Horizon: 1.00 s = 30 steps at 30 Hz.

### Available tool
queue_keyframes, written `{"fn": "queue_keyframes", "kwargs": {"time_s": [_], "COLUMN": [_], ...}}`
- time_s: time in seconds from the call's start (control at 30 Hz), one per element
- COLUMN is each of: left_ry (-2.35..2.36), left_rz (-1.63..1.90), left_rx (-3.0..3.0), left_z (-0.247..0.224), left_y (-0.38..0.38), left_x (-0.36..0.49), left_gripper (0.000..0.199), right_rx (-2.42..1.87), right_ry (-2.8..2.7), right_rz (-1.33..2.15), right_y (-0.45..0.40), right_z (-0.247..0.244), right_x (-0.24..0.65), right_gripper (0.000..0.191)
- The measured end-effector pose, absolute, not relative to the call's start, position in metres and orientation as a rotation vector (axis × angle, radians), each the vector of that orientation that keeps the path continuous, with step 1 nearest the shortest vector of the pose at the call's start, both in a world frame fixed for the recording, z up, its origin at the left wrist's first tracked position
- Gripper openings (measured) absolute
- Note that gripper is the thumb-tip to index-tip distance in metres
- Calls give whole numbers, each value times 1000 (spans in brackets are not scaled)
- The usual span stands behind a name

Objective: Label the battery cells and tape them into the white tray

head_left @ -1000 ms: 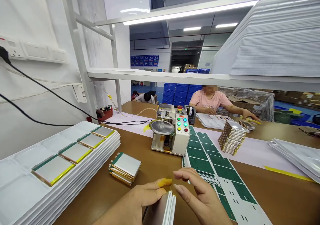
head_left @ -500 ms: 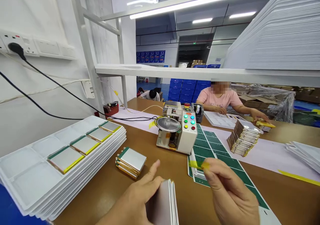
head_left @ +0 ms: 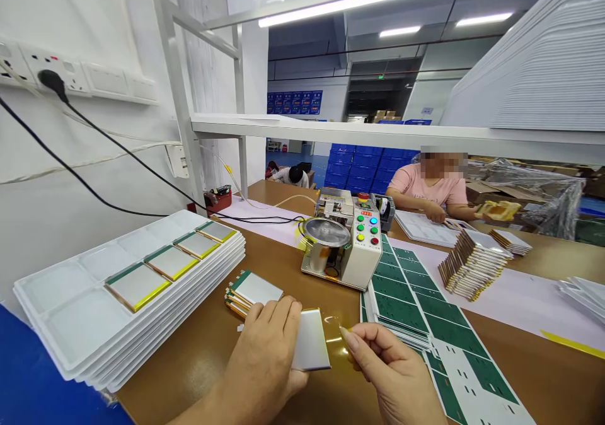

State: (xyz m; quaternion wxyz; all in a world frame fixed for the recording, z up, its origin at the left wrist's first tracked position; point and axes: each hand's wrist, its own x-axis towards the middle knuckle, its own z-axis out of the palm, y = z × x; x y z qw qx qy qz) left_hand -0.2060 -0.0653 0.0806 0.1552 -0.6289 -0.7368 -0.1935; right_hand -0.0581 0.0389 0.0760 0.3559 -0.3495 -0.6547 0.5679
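Observation:
My left hand [head_left: 269, 343] is wrapped round a flat silver pouch battery cell [head_left: 312, 343], its end jutting out to the right past my fingers. Whether more cells lie under it cannot be seen. Between finger and thumb, my right hand [head_left: 378, 365] pinches a piece of clear yellow tape [head_left: 336, 340], close beside the cell's right end. I cannot tell whether the tape touches the cell. Just behind my left hand lies a small stack of pouch cells [head_left: 259, 287] with green strips along one edge.
White trays [head_left: 61, 324] stand stacked at left, several cells on the top one. A tape machine [head_left: 362, 248] with lit buttons stands ahead. Green-and-white sheets [head_left: 437, 286] lie at right. Across the table, a co-worker [head_left: 428, 185] holds something yellowish near stacked cells [head_left: 472, 264].
My right hand has moved left and down with the tape, towards the cell. My left hand now wraps over the cells, which have turned from upright to flatter. The co-worker has lifted the yellowish thing.

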Motion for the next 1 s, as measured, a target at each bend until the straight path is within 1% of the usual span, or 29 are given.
{"fn": "queue_keyframes", "kwargs": {"time_s": [0.13, 0.33, 0.6, 0.9, 0.97, 1.0], "left_ry": [-2109, -2105, -2098, -2040, -2012, -2003], "left_rz": [-542, -527, -529, -434, -433, -440], "left_rx": [-1827, -1837, -1848, -1813, -1794, -1783], "left_z": [81, 82, 83, 89, 88, 88], "left_y": [-64, -64, -65, -66, -66, -66], "left_x": [-205, -205, -204, -199, -199, -200], "left_gripper": [46, 42, 46, 52, 55, 56], "right_rx": [-930, -946, -966, -932, -932, -934], "right_ry": [-1749, -1797, -1838, -1876, -1864, -1852], "right_rz": [1355, 1333, 1297, 1318, 1298, 1280], "right_y": [38, 39, 39, 36, 37, 39], "right_z": [75, 76, 74, 65, 58, 53], "right_x": [-58, -61, -61, -68, -72, -73], "right_gripper": [35, 36, 37, 33, 37, 44]}}
